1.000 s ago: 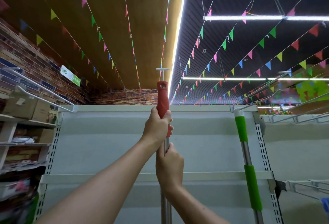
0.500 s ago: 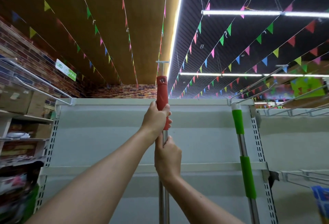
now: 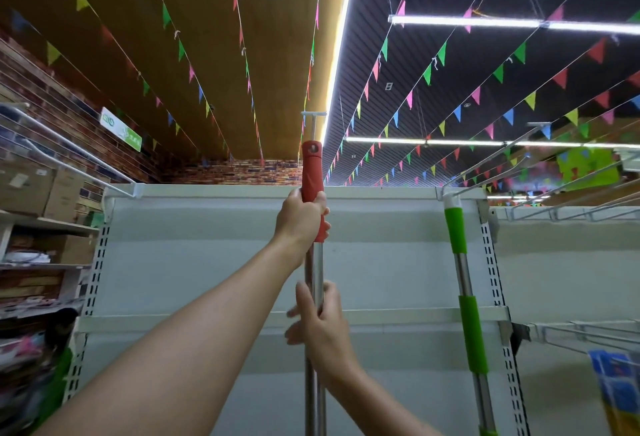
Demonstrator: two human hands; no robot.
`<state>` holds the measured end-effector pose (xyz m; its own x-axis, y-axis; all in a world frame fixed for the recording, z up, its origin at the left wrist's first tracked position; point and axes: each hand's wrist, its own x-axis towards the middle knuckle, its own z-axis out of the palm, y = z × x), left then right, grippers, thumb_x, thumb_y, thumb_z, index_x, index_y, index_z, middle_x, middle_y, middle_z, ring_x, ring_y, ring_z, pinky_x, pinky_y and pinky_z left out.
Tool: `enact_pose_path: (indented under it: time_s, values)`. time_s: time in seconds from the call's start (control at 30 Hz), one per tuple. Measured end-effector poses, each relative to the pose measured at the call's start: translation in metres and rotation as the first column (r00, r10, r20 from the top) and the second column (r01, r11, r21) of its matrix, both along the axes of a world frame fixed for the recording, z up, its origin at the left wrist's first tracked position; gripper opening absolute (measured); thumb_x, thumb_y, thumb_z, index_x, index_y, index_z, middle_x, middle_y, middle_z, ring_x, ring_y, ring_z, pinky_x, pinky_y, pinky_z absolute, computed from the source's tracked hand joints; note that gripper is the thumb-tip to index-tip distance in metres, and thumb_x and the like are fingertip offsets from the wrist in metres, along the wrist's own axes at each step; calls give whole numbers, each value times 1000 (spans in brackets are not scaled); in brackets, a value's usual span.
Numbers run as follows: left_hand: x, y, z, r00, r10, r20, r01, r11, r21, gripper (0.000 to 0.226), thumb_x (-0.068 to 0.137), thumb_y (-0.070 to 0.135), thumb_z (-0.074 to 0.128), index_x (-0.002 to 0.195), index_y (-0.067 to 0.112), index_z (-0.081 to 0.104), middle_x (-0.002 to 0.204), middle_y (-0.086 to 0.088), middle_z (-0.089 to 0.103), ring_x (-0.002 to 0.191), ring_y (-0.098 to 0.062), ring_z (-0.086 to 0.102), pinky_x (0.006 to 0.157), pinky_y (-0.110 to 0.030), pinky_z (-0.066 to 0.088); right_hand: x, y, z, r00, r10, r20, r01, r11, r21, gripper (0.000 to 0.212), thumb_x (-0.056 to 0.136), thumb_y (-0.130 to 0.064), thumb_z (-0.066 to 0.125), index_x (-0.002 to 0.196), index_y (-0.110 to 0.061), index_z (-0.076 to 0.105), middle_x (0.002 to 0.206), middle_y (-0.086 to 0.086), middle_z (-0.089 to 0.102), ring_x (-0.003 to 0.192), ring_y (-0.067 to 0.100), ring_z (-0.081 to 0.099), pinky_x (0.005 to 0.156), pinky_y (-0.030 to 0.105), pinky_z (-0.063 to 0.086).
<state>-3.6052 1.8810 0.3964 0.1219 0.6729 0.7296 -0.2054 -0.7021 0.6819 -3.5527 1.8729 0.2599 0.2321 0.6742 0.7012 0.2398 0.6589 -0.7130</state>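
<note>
- The left hand (image 3: 300, 219) is clenched round the lower end of the red grip (image 3: 311, 172), fingers wrapped across its front, arm stretched up from the lower left.
- The right hand (image 3: 323, 326) is lower down on the bare metal of the pole (image 3: 313, 262). Its thumb lies on one side and its fingers curl round the other. The hold looks looser than the left hand's, and the fingers are blurred.
- The two hands are apart, with a stretch of shaft showing between them.
- The pole is in the middle of the view, in front of the white back panel (image 3: 207, 262) of a shop shelf unit. A narrow ledge (image 3: 415, 316) crosses the panel at the height of the right hand.
- A second pole with green sleeves (image 3: 465, 279) leans against the unit's right upright, well apart from the hands.
- Boxes (image 3: 27, 189) sit on shelves at the left below a brick wall (image 3: 52, 96), and a wire rack (image 3: 571, 331) juts out at the right.
- Overhead are strings of coloured pennants (image 3: 429, 72) and a long light strip (image 3: 341, 54).
- The pole's long axis is upright, nearly vertical. The grip end points at the ceiling and the shaft runs down out of view.
</note>
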Motion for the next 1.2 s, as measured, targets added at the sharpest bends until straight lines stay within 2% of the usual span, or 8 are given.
enact_pose_path:
  time_s: [0.2,0.4,0.47,0.57,0.67,0.8,0.93,1.2]
  values:
    - [7,10,-10,1000,-13,12,13,998,-57,17,98,19,47,112,10,49,80,-5,56,65,-19,54,63,-35,49,1,1,-60,992,-9,-127,-1,997,-82,22,94,-37,53,93,-15,48,57,5,63,47,22,60,47,32,51]
    - [10,20,-11,999,-38,13,39,997,-69,13,99,19,44,109,11,47,81,-6,54,65,-19,52,65,-34,49,9,6,-68,999,-41,-10,39,990,-138,32,94,-48,47,89,-16,45,51,1,55,47,18,56,51,31,48]
    - [13,23,-10,999,-41,30,43,996,-75,11,99,17,45,106,9,48,78,-6,53,62,-19,51,63,-35,47,12,7,-65,1000,-9,11,10,989,-149,37,90,-55,48,86,-18,44,53,0,53,45,15,52,46,31,45]
    - [16,27,-8,999,-26,28,28,997,-74,7,98,17,46,103,12,48,77,-5,53,63,-20,51,65,-36,47,23,7,-58,997,64,40,-56,982,-183,30,97,-40,46,84,-14,42,55,2,52,41,15,52,40,23,42]
    - [21,34,-8,999,-18,32,20,997,-71,8,98,18,46,103,13,49,77,-5,53,63,-19,51,64,-35,47,33,11,-52,991,113,72,-95,972,-213,33,97,-38,47,87,-8,41,61,9,57,46,22,56,47,30,48]
    - [23,42,-9,1000,4,24,-2,998,-62,9,98,20,47,105,15,46,81,-4,55,68,-19,53,71,-36,50,41,21,-48,985,131,116,-98,963,-250,32,97,-37,49,91,-7,43,73,19,58,54,23,60,53,33,53]
    - [23,49,-10,1000,17,10,-16,999,-43,12,98,21,47,108,17,43,84,-4,55,70,-19,54,70,-35,52,43,31,-50,986,131,104,-103,965,-240,30,98,-34,49,89,-6,43,64,12,59,51,24,59,52,33,52]
    - [26,62,-10,1000,29,6,-29,999,-16,13,98,22,47,110,18,41,85,-4,56,71,-19,55,75,-37,53,46,44,-49,986,104,127,-74,971,-228,28,99,-32,48,87,-7,43,60,4,60,53,23,60,57,35,53]
